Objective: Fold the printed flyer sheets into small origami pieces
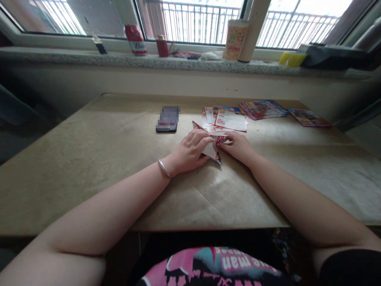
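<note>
A sheet of printed paper [210,150], folded with pointed corners, lies on the table between my hands. Its visible faces are partly white and partly red and dark print. My left hand [195,147] rests over its left side with fingers laid across the paper, pressing it down. On the right, my right hand [235,146] pinches a folded flap of the same paper between thumb and fingers. Just beyond lie several loose printed leaflets [230,120], overlapping one another. My fingers cover part of the folds.
A phone [167,119] lies left of the leaflets. Farther right are a stack of printed sheets [263,109] and another small pile [308,117]. On the stone windowsill [113,59] stand a red can [135,39], a red bottle [162,46] and a patterned cup [235,39].
</note>
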Demonstrator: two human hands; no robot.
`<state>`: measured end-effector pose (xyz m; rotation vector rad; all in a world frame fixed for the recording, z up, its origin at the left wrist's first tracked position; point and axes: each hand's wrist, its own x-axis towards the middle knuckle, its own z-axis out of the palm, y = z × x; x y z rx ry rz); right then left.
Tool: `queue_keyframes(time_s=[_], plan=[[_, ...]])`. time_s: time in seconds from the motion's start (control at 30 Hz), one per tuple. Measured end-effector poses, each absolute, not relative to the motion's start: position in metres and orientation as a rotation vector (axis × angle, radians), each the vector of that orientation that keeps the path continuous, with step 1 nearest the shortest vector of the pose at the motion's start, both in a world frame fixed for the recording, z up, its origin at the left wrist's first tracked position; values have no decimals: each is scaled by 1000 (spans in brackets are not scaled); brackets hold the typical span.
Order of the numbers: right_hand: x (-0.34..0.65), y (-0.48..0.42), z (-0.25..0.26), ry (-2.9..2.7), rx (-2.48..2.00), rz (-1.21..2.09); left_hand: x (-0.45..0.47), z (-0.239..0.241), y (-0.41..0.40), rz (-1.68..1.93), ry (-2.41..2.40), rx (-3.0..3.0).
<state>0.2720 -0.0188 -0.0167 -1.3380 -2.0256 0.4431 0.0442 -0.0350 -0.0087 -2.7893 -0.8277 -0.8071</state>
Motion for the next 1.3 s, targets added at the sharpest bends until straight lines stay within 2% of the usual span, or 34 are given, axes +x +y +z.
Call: queue_keyframes(time_s=[0.43,0.97,1.3], plan=[[268,-25,-15,-2273,-1227,130,42,-8,-32,-678,-896,-2778],[262,-24,-16,-2226,-1319,201,44,-4,-35,-682,-836,-2734],[263,-24,-17,-2043,-1126,289,43,-4,-38,-685,-1001,-2623]])
